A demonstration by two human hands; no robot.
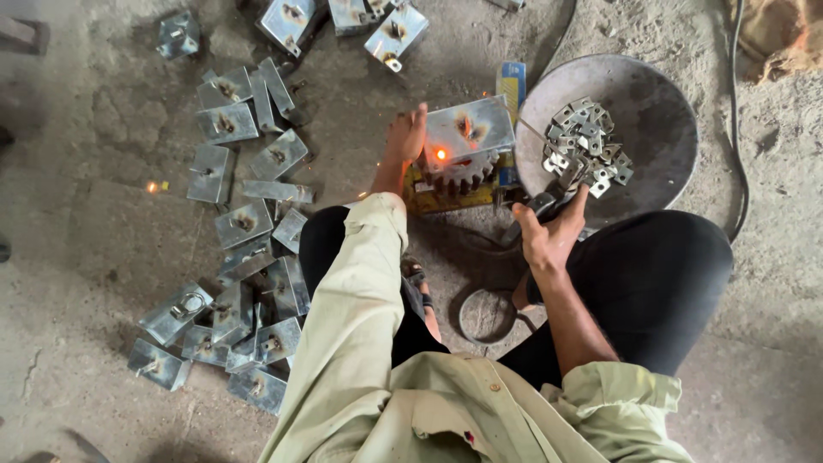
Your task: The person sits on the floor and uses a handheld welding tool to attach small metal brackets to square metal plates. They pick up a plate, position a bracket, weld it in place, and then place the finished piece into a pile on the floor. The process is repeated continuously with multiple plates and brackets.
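Two hands busy, left hand (405, 135) steadying metal box (467, 137), right hand (549, 230) gripping welding holder (540, 204)

We are seeing many metal boxes (231, 257) lying scattered on the concrete floor (77, 240) at left, more boxes (343, 21) sitting at the far edge, and a black cable (744, 129) trailing down the right.

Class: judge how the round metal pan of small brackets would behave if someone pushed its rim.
The round metal pan looks stiff. Its dished shape suggests it might rock or tip rather than slide flat. The loose small brackets heaped inside would probably shift and rattle.
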